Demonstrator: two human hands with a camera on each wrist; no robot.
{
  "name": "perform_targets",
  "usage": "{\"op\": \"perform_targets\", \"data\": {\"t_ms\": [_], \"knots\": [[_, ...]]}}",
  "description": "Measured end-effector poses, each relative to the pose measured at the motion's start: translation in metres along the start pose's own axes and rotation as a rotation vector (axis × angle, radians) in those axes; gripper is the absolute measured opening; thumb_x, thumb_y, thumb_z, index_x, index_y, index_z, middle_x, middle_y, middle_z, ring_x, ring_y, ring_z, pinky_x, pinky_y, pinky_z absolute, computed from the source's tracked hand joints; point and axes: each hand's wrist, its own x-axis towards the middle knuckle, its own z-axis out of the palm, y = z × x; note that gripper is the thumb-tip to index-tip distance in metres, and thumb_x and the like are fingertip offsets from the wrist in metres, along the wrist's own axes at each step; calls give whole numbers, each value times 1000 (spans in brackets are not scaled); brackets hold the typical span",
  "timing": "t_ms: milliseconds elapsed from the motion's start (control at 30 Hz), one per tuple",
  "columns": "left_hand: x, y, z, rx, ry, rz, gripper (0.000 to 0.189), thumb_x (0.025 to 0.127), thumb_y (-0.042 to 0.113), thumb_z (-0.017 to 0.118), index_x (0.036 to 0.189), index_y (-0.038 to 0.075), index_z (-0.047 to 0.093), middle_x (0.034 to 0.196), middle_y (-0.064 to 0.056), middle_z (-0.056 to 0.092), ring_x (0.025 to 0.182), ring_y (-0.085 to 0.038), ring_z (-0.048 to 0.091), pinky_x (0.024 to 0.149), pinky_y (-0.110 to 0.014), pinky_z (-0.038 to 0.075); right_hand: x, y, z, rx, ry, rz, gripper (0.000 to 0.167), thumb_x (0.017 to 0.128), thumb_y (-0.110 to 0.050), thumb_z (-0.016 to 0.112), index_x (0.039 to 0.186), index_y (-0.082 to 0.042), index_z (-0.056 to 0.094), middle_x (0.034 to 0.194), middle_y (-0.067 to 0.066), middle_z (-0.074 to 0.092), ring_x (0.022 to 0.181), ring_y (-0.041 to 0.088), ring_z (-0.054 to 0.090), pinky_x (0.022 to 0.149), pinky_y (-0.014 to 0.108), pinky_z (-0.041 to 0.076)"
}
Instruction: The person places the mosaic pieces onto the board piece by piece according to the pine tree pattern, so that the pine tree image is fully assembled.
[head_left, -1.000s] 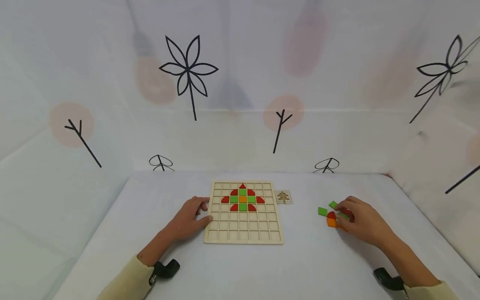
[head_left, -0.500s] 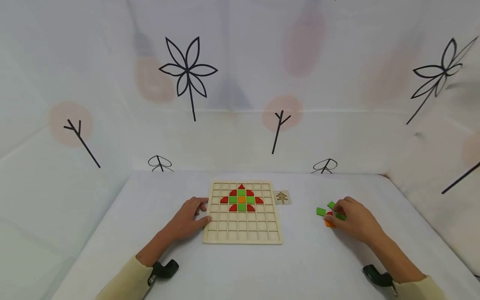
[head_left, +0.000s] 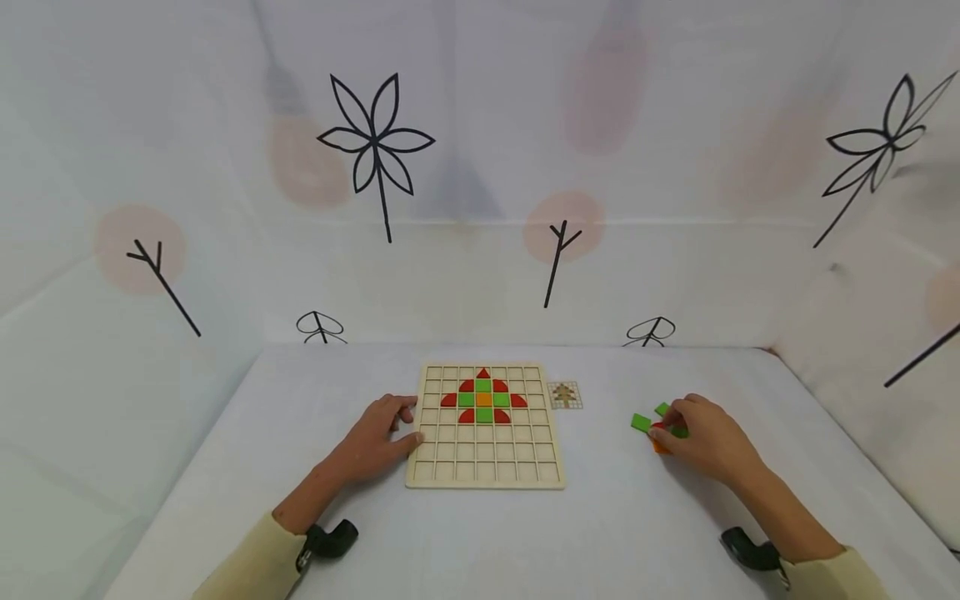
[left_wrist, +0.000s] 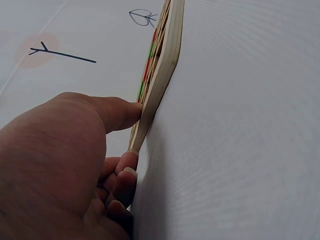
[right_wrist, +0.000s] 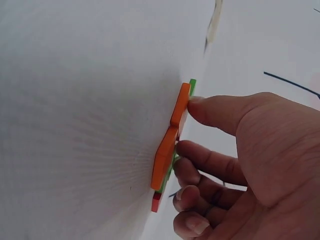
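Observation:
A pale wooden grid board [head_left: 486, 458] lies on the table, with red, green and orange tiles set in a tree-like pattern in its upper half. Against its left edge rests my left hand [head_left: 378, 440]; the thumb touches the rim [left_wrist: 162, 70] and the other fingers lie bent beside it. Over a small group of loose tiles at the right is my right hand [head_left: 712, 437]. Its thumb and index finger pinch a red tile [head_left: 660, 427], mostly hidden. Orange tiles [right_wrist: 165, 155] lie against it, and green tiles [head_left: 641, 422] are around the fingers.
A small card [head_left: 565, 395] printed with a tree on a grid lies by the board's right edge. White cloth with drawn flowers and twigs [head_left: 558, 262] encloses the white table [head_left: 480, 542] at the back and sides.
My right hand has shifted slightly left over the loose tiles, and its thumb has come onto the red tile. The leftmost green tile has turned a little. My left hand stays on the board.

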Motion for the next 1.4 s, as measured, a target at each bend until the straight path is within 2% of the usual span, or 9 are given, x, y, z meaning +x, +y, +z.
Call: {"op": "perform_targets", "data": {"t_ms": [167,367,533,767,933,1033,1133,1267,1400], "knots": [[-1,1,-1,3,-3,4,59,99,23,74,150,2,53,110,4,56,98,-13,47,85,-33,42,-1,-1,2,-5,15,-22,23,91,-21,82,98,-3,69,94,6,63,82,21,58,71,40,51],[0,2,-2,2,3,7,59,99,23,75,150,2,54,110,4,56,97,-13,47,84,-34,42,3,-10,5,3,38,-93,23,89,-19,84,106,-6,73,97,3,61,86,21,59,75,43,52],[1,1,-2,0,-1,5,59,100,24,74,151,3,53,111,4,56,98,-13,47,85,-34,42,7,-14,9,-1,28,-108,21,88,-16,86,101,-6,74,97,3,61,85,19,60,76,42,54],[0,2,-2,-5,-1,-1,59,100,24,74,151,3,53,109,5,55,97,-13,47,84,-34,41,7,-15,11,0,-9,-166,21,90,-11,84,98,-1,68,98,4,59,85,17,59,75,38,56],[0,1,-2,-7,-3,-4,59,100,23,74,151,3,53,109,4,56,97,-14,47,84,-34,41,5,-16,11,-15,4,-167,23,89,-13,85,99,-2,68,99,4,59,85,16,59,74,37,56],[-1,0,0,-12,-4,-7,60,100,24,74,151,3,53,110,4,56,98,-13,47,84,-34,41,4,-18,9,-63,19,-130,30,88,-19,87,103,0,68,100,8,61,84,19,59,73,39,56],[-1,-1,1,-16,0,-11,60,100,25,74,151,3,53,110,5,55,99,-13,47,85,-34,41,1,-22,4,-92,-2,-34,37,88,-25,87,104,3,69,96,11,61,78,21,57,66,38,53],[-2,-1,1,-13,3,-12,59,100,25,74,151,4,53,111,5,55,99,-13,46,85,-34,41,-2,-25,-4,-39,-61,101,35,90,-25,84,98,6,70,87,10,61,73,21,53,60,35,46],[-1,-1,1,-12,4,-10,59,100,25,74,151,4,53,110,5,55,99,-13,46,85,-34,41,-2,-26,-7,10,-84,153,32,92,-21,81,97,8,68,86,11,65,76,23,57,63,38,49]]}}
